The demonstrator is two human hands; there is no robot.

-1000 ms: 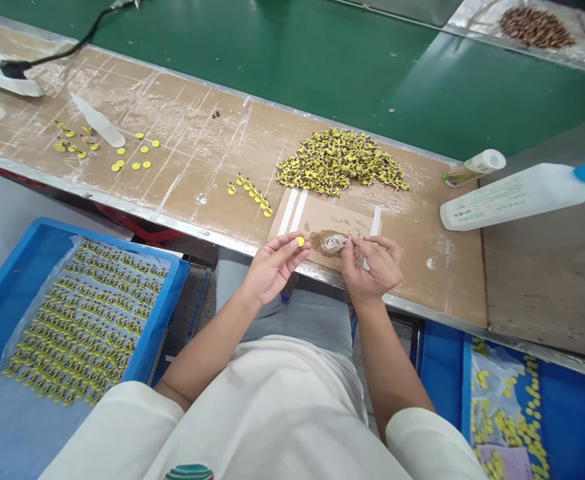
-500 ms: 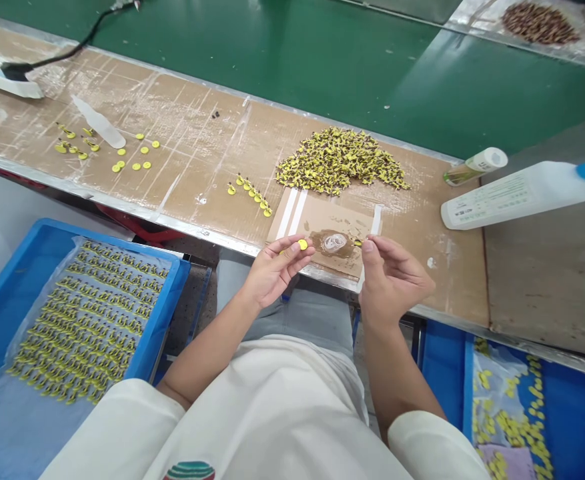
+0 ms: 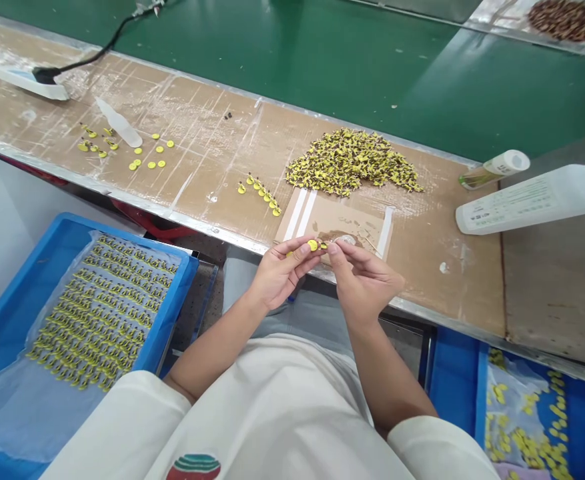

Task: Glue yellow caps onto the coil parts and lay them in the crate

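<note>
My left hand pinches a small yellow disc between thumb and fingers at the bench's near edge. My right hand holds a tiny yellow-and-black piece against that disc, fingertips of both hands meeting. Just behind them a cardboard pad carries a brown glue puddle. A heap of yellow-and-black pieces lies further back, and a short row of finished ones sits to its left.
A blue tray with rows of finished pieces stands at my lower left; another blue bin with yellow discs at lower right. White bottles lie at right. Loose discs, a dropper and a corded tool lie far left. Green belt behind.
My right hand lifted off the glue puddle with a small piece and moved left to meet the disc in my left hand. The view shifted slightly.
</note>
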